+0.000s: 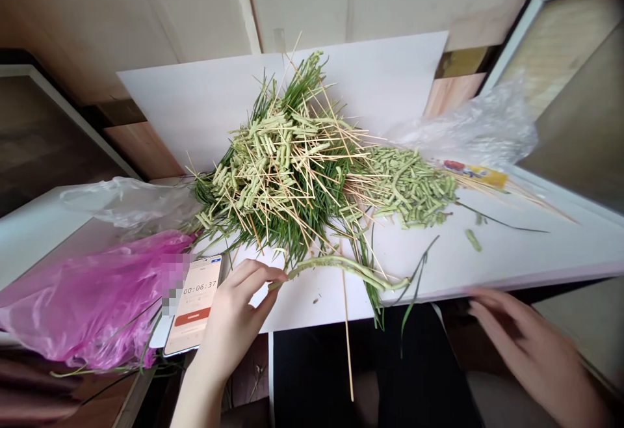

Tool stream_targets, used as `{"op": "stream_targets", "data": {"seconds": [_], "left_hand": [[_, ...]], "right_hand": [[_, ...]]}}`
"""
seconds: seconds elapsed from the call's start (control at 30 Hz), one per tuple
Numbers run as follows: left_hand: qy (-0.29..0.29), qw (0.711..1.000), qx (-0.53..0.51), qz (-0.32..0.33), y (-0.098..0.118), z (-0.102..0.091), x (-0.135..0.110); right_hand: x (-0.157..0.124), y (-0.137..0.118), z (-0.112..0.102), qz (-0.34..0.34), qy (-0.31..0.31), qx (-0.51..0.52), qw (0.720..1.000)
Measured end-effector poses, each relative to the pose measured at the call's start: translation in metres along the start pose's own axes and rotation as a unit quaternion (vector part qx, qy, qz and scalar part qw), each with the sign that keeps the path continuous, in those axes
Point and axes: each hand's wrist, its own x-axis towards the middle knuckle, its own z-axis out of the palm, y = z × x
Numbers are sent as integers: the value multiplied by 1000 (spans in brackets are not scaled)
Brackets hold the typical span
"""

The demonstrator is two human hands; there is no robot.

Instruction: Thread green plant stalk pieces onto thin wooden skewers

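Currently, I judge the step in hand to be the handling of one long bean (336,261). The left hand (241,293) has its thumb and fingertips clamped on one end; the bean extends rightward over the front of the worktop (511,252), before a heap of bean pieces and sticks (270,145). The right hand (519,334) is well apart, fingers extended, with nothing visible in its grasp. By my judgement, the next move calls for a firm left pinch and clearance from the loose leaf (416,288) near the free end.
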Motion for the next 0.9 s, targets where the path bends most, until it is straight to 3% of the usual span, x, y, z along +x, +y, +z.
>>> {"op": "stream_targets", "data": {"seconds": [0.07, 0.13, 0.23, 0.3, 0.4, 0.5, 0.9], "left_hand": [[3, 1000, -18, 3, 1, 2, 1], [1, 1000, -31, 4, 2, 2, 2], [10, 999, -37, 4, 2, 1, 2], [24, 999, -40, 2, 1, -1, 1], [30, 999, -38, -1, -2, -2, -1], [23, 1000, -15, 10, -6, 1, -1], [-25, 991, 99, 86, 0, 27, 0]], "right_hand": [[23, -37, 18, -69, -80, 70, 992], [51, -82, 37, -158, -146, 152, 965], [88, -137, 69, -201, -219, 209, 932], [106, -154, 90, -189, -314, 199, 909], [121, -158, 115, -185, -412, 183, 873], [126, -153, 126, -178, -457, 170, 855], [119, -154, 120, -167, -485, 165, 842]]}}
